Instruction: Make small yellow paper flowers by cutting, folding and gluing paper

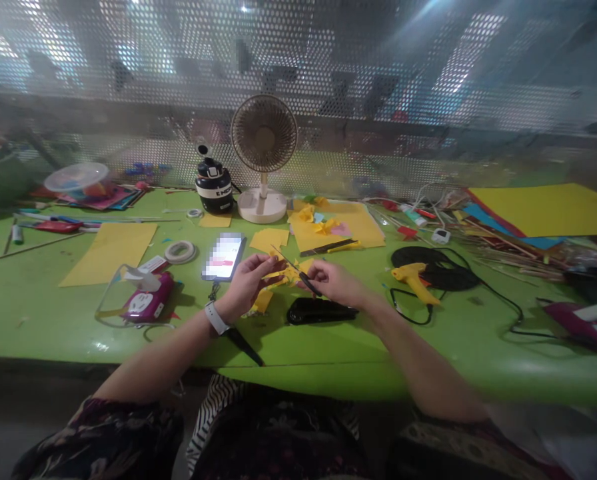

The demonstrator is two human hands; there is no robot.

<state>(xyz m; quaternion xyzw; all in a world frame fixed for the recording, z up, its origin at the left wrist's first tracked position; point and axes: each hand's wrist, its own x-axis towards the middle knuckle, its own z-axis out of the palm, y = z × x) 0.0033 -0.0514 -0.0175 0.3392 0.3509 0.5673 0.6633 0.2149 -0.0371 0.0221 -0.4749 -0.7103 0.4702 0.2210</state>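
Note:
My right hand (331,280) is closed round the handles of a pair of scissors (306,280), whose blades point up and left toward my other hand. In my left hand (251,283), thumb and fingertips pinch a small piece of yellow paper (273,253) beside the blade tips. Yellow paper scraps (263,301) lie on the table beneath and between the hands. Just below my right hand rests a black stapler-like object (321,311). A lit phone (224,256) lies left of my left hand.
The green table (298,377) also bears a fan (263,137), a dark bottle (214,187), a tape roll (180,251), a purple power strip (151,300) and a yellow glue gun (416,280) with its cord. Yellow paper flowers (324,227) lie behind my hands; coloured sheets (543,210) are stacked right.

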